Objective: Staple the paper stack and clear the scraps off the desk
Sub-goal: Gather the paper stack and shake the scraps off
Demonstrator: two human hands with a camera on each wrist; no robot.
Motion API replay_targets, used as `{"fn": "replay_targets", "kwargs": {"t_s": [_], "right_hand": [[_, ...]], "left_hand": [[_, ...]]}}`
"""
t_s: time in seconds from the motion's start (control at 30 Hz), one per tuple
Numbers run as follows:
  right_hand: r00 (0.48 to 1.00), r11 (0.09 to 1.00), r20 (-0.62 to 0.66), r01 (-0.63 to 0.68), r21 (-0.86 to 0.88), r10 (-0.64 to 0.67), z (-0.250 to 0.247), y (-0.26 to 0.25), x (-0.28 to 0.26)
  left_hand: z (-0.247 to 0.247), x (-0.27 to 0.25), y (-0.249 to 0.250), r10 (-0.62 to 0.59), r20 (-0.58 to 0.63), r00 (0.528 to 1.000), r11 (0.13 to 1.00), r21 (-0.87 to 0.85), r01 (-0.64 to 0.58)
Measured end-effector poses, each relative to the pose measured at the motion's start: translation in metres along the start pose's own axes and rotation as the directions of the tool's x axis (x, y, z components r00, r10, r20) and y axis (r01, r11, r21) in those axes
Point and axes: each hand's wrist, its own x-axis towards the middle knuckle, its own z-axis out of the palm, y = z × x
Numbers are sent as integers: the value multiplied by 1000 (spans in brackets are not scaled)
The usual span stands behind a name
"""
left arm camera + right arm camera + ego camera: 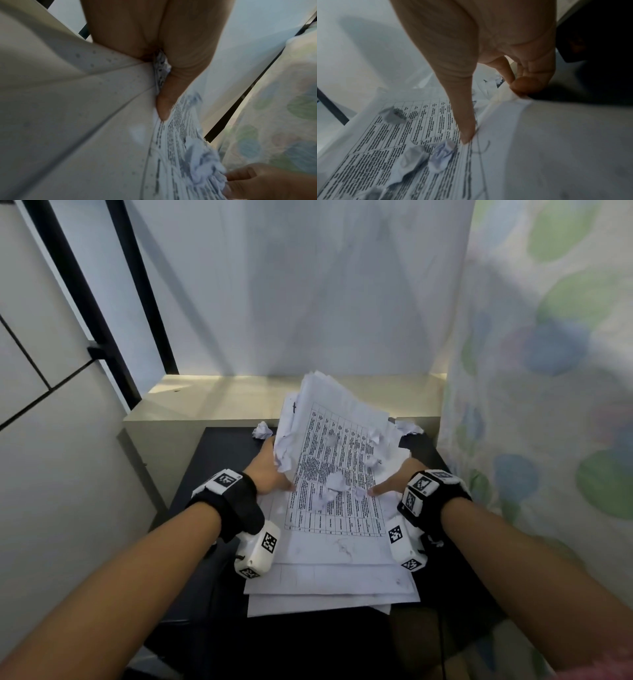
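left hand (270, 470) and right hand (399, 479) each grip a side of the paper stack (337, 484), tilted, crumpled scraps (337, 481) on top.

Behind the desk, a beige ledge (219, 402) catches the light. A white sheet (308, 285) hangs above it, a dotted curtain (555, 354) falls on the right, grey cabinet panels (41, 337) on the left.

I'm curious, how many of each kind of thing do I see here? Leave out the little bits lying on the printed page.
Bare hands: 2
White marker-tagged wrist boxes: 2
Stack of white printed paper sheets: 1
Crumpled white paper scraps on the black desk: 2
Total: 7
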Motion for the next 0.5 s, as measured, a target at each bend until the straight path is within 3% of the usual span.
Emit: {"fn": "replay_targets", "kwargs": {"t_s": [0.1, 0.27, 0.4, 0.5], "right_hand": [[1000, 999, 3, -17, 49, 17, 1, 4, 3], [999, 995, 32, -13, 99, 10, -11, -6, -29], [999, 989, 45, -27, 146, 21, -13, -5, -25], [999, 985, 48, 3, 173, -12, -12, -7, -26]], "left_hand": [[1, -4, 1, 55, 47, 997, 998, 35, -56], [2, 2, -6, -22, 71, 997, 1000, 1, 22], [3, 7, 0, -42, 116, 992, 989, -138, 58], [3, 10, 4, -57, 73, 996, 972, -223, 72]]}}
